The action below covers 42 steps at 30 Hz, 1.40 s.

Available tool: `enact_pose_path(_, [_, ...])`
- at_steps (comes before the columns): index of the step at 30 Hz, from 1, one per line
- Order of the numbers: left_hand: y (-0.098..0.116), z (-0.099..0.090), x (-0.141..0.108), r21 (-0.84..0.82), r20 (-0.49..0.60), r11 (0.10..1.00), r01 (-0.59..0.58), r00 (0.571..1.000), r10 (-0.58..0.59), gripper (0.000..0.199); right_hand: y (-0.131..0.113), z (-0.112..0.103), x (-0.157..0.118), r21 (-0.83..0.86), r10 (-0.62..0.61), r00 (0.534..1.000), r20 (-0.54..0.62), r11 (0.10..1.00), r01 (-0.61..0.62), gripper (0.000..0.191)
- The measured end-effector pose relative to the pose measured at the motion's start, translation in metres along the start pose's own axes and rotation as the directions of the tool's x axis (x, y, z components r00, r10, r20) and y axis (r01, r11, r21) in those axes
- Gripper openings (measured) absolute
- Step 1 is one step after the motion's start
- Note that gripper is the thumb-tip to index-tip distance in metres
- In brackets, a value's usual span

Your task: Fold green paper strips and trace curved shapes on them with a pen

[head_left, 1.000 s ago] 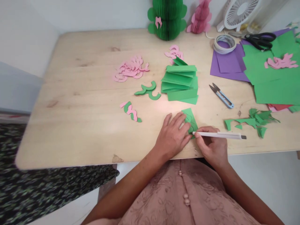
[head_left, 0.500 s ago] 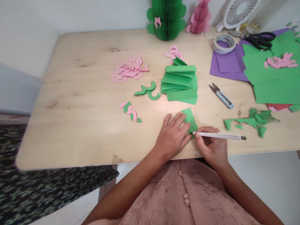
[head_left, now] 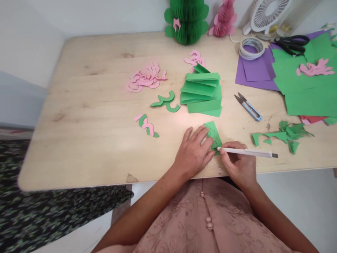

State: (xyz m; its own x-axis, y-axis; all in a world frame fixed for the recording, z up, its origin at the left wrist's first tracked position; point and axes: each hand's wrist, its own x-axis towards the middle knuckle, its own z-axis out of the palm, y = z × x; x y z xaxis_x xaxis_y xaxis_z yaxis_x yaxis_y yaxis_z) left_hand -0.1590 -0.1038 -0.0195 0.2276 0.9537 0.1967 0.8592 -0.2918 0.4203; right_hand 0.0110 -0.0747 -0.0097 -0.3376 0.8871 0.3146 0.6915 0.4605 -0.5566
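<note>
A small green paper piece (head_left: 214,131) with curved drawn lines lies on the wooden table near its front edge. My left hand (head_left: 193,151) rests flat on the paper's left side, fingers spread, covering part of it. A white pen (head_left: 247,152) is pinched in my right hand (head_left: 239,163), its tip at the lower part of the green paper. Just beyond my hands stands a stack of folded green paper strips (head_left: 201,93). Green curved cutouts (head_left: 165,102) and a small pile of pink and green cutouts (head_left: 146,125) lie to the left.
Pink cutouts (head_left: 146,78) lie farther left. On the right are blue thread snips (head_left: 248,107), green scraps (head_left: 285,135), tape rolls (head_left: 251,49), black scissors (head_left: 292,45) and green sheets (head_left: 310,95). Green (head_left: 187,23) and pink honeycomb paper figures (head_left: 223,21) and a white fan (head_left: 268,14) stand behind.
The pen in my right hand has shifted very slightly to the right along the green paper. My left hand stays in place on it.
</note>
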Motion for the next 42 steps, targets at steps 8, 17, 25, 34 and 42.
enact_pose_path(8, [-0.0001, -0.0008, 0.0005, 0.009, 0.002, 1.000, -0.003, 1.000, 0.003, 0.025, 0.0010, 0.0000, 0.0000, 0.009, 0.021, 1.000, 0.000, 1.000, -0.021, 0.011])
enact_pose_path(17, [0.0005, -0.0011, 0.0003, 0.006, -0.001, 1.000, -0.005, 1.000, 0.005, 0.025, 0.0015, -0.0004, -0.0007, 0.008, 0.009, 1.000, -0.005, 1.000, -0.009, 0.009])
enact_pose_path(25, [0.0002, -0.0005, 0.0002, 0.010, -0.001, 1.000, -0.005, 1.000, 0.005, 0.025, 0.0020, -0.0001, -0.0005, -0.026, 0.016, 1.000, -0.024, 1.000, -0.017, 0.011])
enact_pose_path(34, [0.0003, -0.0006, 0.0001, 0.010, -0.003, 1.000, -0.007, 1.000, 0.007, 0.025, 0.0023, -0.0004, 0.0000, -0.019, 0.005, 0.999, -0.035, 1.000, -0.006, 0.009])
enact_pose_path(42, [0.0002, -0.0008, 0.0003, 0.013, -0.003, 1.000, -0.007, 1.000, 0.007, 0.024, 0.0026, -0.0006, 0.0002, -0.015, 0.013, 0.999, -0.039, 1.000, -0.014, 0.010])
